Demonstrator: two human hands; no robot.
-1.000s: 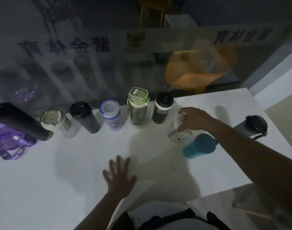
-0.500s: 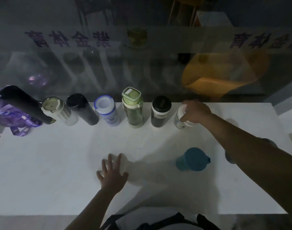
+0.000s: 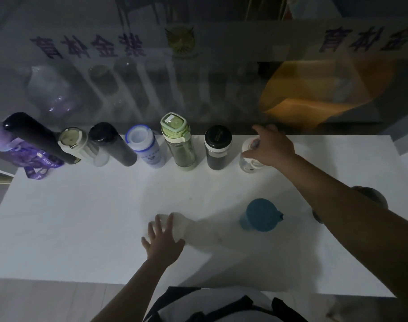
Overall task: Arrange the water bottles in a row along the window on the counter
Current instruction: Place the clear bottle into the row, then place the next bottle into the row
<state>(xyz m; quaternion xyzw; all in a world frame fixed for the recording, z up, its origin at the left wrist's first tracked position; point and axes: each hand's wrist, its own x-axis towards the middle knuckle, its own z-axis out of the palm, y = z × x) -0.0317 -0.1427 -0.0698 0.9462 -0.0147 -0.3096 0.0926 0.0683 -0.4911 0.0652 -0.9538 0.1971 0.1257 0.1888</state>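
Observation:
Several water bottles stand in a row along the window: a tall black one (image 3: 36, 135), a cream-lidded one (image 3: 75, 145), a black one (image 3: 112, 145), a white and blue one (image 3: 145, 149), a green one (image 3: 178, 142), a dark one with a black lid (image 3: 218, 147), and a small clear bottle (image 3: 247, 159) at the right end. My right hand (image 3: 272, 147) is at the small bottle's cap, fingers spread and loosened, thumb beside it. A teal bottle (image 3: 261, 214) stands apart, mid-counter. My left hand (image 3: 163, 240) lies flat on the white counter (image 3: 82, 217).
A dark grey bottle (image 3: 370, 194) stands at the right, mostly hidden behind my right forearm. A purple bag (image 3: 24, 156) lies at the counter's far left corner. The window glass (image 3: 198, 89) rises directly behind the row. The counter's front edge is close to my body.
My right hand carried the small clear bottle from beside the teal one to the window, set it at the row's right end, and its fingers have now loosened. The left hand stayed flat.

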